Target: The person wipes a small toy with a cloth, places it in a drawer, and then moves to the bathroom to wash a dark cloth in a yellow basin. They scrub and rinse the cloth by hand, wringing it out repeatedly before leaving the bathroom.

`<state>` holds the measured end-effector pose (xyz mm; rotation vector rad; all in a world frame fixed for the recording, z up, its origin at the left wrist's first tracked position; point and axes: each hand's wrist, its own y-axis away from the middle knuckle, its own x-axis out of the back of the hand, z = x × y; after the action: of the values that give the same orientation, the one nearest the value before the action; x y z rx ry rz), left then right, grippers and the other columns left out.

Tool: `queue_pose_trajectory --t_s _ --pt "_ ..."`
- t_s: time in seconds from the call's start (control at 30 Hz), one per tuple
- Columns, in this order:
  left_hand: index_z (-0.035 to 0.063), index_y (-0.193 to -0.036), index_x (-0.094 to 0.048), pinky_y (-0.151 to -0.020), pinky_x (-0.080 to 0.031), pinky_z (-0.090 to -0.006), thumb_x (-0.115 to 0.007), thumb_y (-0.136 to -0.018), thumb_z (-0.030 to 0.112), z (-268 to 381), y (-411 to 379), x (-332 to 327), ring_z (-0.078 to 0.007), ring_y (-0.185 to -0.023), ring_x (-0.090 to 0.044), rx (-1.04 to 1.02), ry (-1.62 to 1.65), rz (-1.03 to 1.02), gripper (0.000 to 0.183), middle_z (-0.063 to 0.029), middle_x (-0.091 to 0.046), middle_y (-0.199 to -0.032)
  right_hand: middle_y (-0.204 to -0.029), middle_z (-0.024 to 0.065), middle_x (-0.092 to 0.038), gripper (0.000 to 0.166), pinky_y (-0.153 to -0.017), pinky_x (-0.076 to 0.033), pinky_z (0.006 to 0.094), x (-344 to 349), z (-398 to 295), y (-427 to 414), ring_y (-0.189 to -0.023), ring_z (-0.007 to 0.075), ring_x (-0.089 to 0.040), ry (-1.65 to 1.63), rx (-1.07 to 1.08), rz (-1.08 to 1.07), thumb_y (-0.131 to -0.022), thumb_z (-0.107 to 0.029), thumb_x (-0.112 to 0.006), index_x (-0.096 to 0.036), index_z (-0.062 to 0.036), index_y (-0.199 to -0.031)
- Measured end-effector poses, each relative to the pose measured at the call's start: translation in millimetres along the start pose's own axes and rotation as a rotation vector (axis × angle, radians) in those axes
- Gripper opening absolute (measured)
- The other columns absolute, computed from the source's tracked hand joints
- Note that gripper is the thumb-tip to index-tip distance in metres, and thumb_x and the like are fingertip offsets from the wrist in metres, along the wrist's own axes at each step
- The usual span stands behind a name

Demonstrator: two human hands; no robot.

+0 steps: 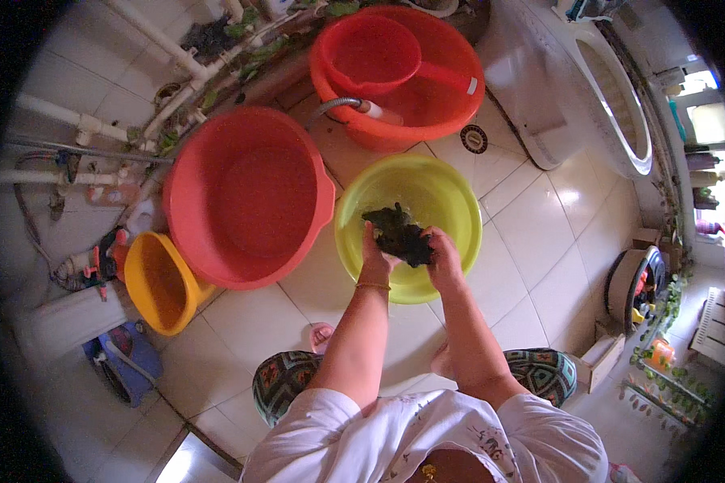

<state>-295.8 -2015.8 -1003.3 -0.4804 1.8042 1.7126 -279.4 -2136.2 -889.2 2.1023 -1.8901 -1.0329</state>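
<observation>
A bunched dark cloth (pixel 403 236), black or nearly so, is held over a yellow-green plastic basin (pixel 468 208) on the tiled floor. My left hand (pixel 374 250) grips the cloth's left side, with the thumb up along its edge. On the right side, my right hand (pixel 444 256) has its fingers closed on the same cloth. Water seems to lie in the basin under the cloth. Folds hide some of my fingertips, and the exact kind of garment cannot be made out.
Left of the basin stands a large pink-red tub (pixel 248 199), with a yellow pail (pixel 157 284) beside it. Beyond, a red tub (pixel 453 54) holds a red dipper (pixel 371 51) and a shower head (pixel 380 113). A floor drain (pixel 474 139) lies near a white bathtub (pixel 631 139).
</observation>
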Motion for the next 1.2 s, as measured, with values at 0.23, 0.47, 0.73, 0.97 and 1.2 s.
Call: queue_pose_trajectory --t_s 0.23,0.47,0.73,0.97,1.2 --pt "0.0097 -0.1 -0.056 -0.073 -0.051 -0.0411 -0.051 -0.082 0.052 -4 28 -32 -0.0277 -0.08 -0.06 0.093 0.056 -0.385 0.046 -0.0126 -0.061 -0.091 -0.106 0.0146 -0.051 0.035 -0.084 -0.04 0.0325 -12 -19 11 -0.1 0.0255 -0.05 0.663 0.324 -0.029 -0.078 -0.027 -0.057 -0.056 -0.0053 -0.106" --pt "0.0139 -0.096 -0.059 -0.066 -0.051 -0.0358 -0.043 -0.083 0.059 -18 27 -46 -0.0204 -0.073 -0.059 -0.049 0.149 -0.406 0.05 -0.0048 -0.062 -0.085 -0.114 0.02 -0.046 0.039 -0.087 -0.039 0.0454 -34 7 13 -0.101 0.0393 -0.045 1.329 0.795 0.005 -0.074 -0.027 -0.064 -0.057 -0.0151 -0.11" --pt "0.0096 -0.088 -0.057 -0.065 -0.048 -0.0298 -0.053 -0.086 0.035 -25 51 -106 -0.0158 -0.071 -0.056 -0.139 0.081 -0.427 0.026 -0.003 -0.059 -0.081 -0.086 0.0138 -0.058 0.02 -0.064 -0.047 0.039 -36 -34 -8 -0.075 0.0329 -0.057 1.327 0.834 0.108 -0.076 -0.02 -0.064 -0.058 -0.0074 -0.09" --pt "0.0057 -0.072 -0.054 -0.058 -0.043 -0.0352 -0.055 -0.08 0.02 -36 45 -113 -0.0238 -0.061 -0.056 -0.48 -0.638 -0.128 0.017 -0.0069 -0.057 -0.065 -0.067 0.0083 -0.057 0.031 -0.053 -0.042 0.0309 -1 -45 -34 -0.058 0.0179 -0.053 0.774 0.411 0.133 -0.084 -0.029 -0.052 -0.058 0.0 -0.078" --pt "-0.0007 -0.096 -0.055 -0.079 -0.04 -0.0442 -0.056 -0.079 0.032 -6 37 -86 -0.0346 -0.092 -0.053 -1.075 -1.302 0.347 0.037 -0.0207 -0.056 -0.099 -0.094 0.008 -0.062 0.035 -0.067 -0.052 0.0412 63 -32 -58 -0.081 0.0219 -0.061 0.306 -0.204 0.263 -0.084 -0.038 -0.052 -0.058 -0.0098 -0.104"
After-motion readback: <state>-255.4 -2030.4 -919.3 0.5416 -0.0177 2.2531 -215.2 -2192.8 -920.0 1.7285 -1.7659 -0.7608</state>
